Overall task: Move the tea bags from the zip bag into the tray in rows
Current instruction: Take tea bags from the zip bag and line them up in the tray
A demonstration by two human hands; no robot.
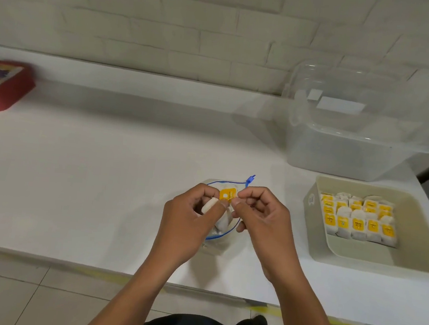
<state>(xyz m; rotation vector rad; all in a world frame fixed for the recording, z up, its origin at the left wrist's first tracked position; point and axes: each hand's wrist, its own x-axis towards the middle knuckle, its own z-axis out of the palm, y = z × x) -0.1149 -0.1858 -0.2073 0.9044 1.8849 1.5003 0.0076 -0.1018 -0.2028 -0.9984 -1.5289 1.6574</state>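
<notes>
Yellow-tagged tea bag (pixel 226 196) pinched between both hands, left hand (pixel 192 213) and right hand (pixel 260 215), fingers clamped on it right above the one zip bag (pixel 216 244). One tray (pixel 357 254) on the right holds roughly three rows. One clear bin (pixel 347 149) and one red box (pixel 1 87) share the worktop (pixel 87 175).

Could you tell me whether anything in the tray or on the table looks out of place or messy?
Mostly tidy. In the tray, the front row of tea bags stands even, but the rows behind lean and overlap unevenly. Nothing looks spilled.
</notes>
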